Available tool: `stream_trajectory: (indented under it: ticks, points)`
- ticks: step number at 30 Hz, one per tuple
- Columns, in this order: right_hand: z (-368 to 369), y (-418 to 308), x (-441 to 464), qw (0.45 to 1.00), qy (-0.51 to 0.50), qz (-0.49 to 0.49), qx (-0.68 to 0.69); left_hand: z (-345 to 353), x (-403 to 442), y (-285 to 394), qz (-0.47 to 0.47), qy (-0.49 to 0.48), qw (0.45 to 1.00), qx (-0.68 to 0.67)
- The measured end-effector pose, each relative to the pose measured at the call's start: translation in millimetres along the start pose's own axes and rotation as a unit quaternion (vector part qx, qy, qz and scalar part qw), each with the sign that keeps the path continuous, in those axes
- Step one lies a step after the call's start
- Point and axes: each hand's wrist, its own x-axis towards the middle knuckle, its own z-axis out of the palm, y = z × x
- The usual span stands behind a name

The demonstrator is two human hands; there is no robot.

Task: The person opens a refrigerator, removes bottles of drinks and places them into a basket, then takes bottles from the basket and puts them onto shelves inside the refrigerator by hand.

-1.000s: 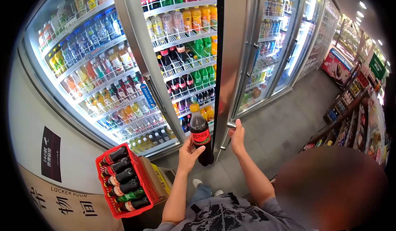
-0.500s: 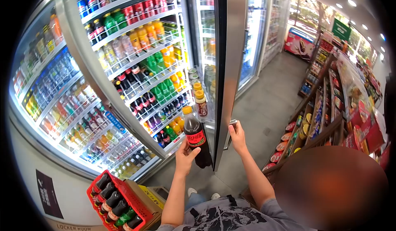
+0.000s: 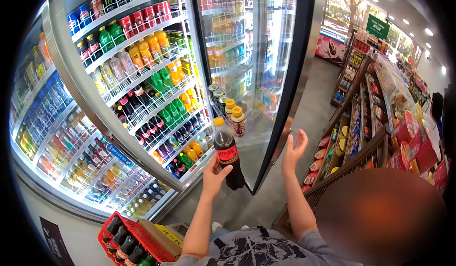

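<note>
My left hand is closed round a large cola bottle with a yellow cap and a red and black label, held upright with a slight tilt. My right hand, fingers apart and holding nothing, is beside the outer edge of the glass fridge door. That door stands swung out from the fridge, whose wire shelves carry rows of bottles and cans. Just behind the cola bottle, several cans and two yellow-capped bottles show against the door's glass.
A red crate of dark bottles sits beside a cardboard box at lower left. Another lit drinks fridge stands to the left. Along the right run snack shelves. Grey floor stretches down the aisle.
The fridge door has swung wider to the right, showing more of its glass. My right hand has let go of the door handle and opened. The cola bottle stays in my left hand.
</note>
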Motion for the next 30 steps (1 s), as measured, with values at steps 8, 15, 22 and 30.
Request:
stream_trajectory:
  ticks: [8,15,22,30]
  points:
    - [65.6,-36.4,-78.4,0.853,-0.462,0.154,0.185,-32.3,23.8,-16.8,0.001,0.022,1.0,0.007]
    - [173.6,-22.8,-107.9,0.779,-0.595,0.149,0.128,-114.9,66.8,-20.8,-0.012,0.091,0.996,-0.02]
    - [305.2,-14.5,-145.9,0.71,-0.662,0.177,0.162,-208.3,126.1,14.9,-0.003,0.149,0.989,0.01]
    - [410.2,23.4,-192.2,0.724,-0.639,0.16,0.202,-296.0,190.2,12.5,0.008,0.162,0.987,-0.01]
